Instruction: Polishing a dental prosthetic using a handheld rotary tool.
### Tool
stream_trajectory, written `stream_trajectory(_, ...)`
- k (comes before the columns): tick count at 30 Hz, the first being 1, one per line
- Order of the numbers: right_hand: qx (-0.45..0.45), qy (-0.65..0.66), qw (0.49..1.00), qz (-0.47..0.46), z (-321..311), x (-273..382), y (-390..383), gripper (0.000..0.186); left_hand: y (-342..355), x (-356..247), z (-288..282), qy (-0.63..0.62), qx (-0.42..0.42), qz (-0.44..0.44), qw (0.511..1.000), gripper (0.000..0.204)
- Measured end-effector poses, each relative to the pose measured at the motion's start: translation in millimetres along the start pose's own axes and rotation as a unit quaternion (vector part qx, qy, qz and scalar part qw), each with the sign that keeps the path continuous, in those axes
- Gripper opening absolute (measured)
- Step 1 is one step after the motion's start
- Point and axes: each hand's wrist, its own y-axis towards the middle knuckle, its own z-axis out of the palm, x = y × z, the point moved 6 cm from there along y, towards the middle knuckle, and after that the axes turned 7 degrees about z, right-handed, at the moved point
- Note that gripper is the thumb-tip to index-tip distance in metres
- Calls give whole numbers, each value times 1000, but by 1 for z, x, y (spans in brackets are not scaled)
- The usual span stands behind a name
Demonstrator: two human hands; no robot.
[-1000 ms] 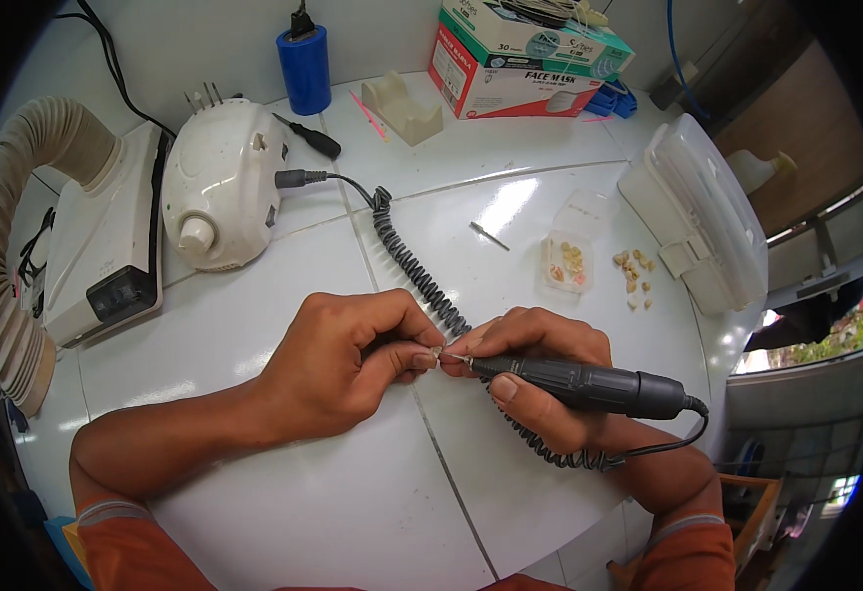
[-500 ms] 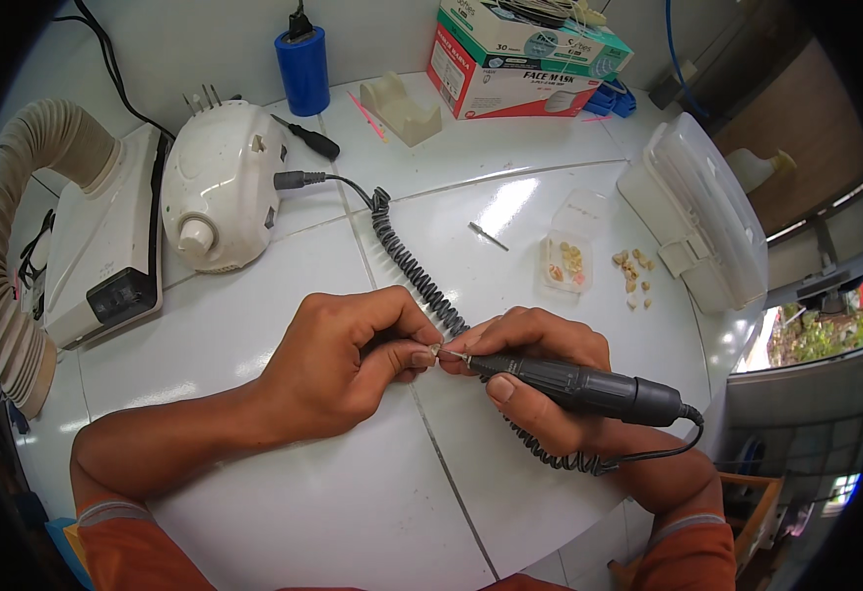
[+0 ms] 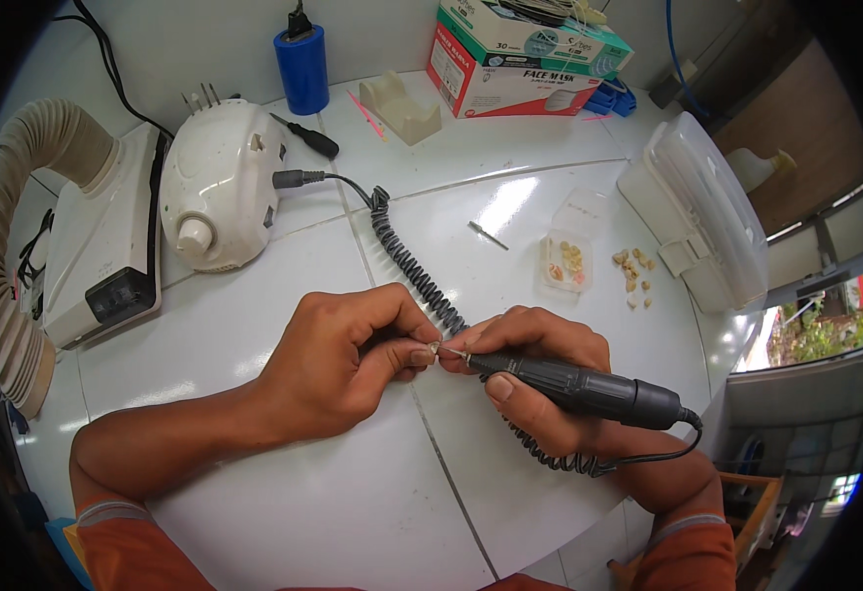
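Note:
My right hand (image 3: 540, 369) grips a dark rotary handpiece (image 3: 579, 386) like a pen, its thin bit pointing left. My left hand (image 3: 348, 360) pinches a tiny pale piece (image 3: 435, 348) between thumb and fingertips, held right against the bit's tip. Both hands rest on the white tiled table (image 3: 333, 492). A black coiled cord (image 3: 412, 261) runs from the handpiece under my hands to the white motor unit (image 3: 217, 185) at the back left.
A white suction box (image 3: 97, 236) with a ribbed hose (image 3: 3, 266) stands at the left. A blue cylinder (image 3: 301, 69), a cream block (image 3: 399, 106) and cardboard boxes (image 3: 515, 59) line the back. A small clear tray of tooth-like pieces (image 3: 567, 258), loose pieces (image 3: 633, 276), a loose bur (image 3: 488, 234) and a white lidded case (image 3: 697, 217) lie at the right.

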Motion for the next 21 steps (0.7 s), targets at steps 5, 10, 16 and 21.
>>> stream_trajectory(5, 3, 5, 1000, -16, 1, -1, 0, 27, -1, -1, 0, 6, 3, 2, 1000, 4)
stream_trajectory(10, 10, 5, 999, -36, 0, -3, 0, 26, -1, 0, 1, 6, 7, 3, 1000, 4)
stream_trajectory(16, 9, -3, 1000, -29, 0, 1, 0, 27, -1, -1, 0, 5, 11, -2, 1000, 4)
stream_trajectory(21, 8, 1, 999, -34, 0, -1, 0, 27, -1, 1, 1, -8, 10, -12, 1000, 5)
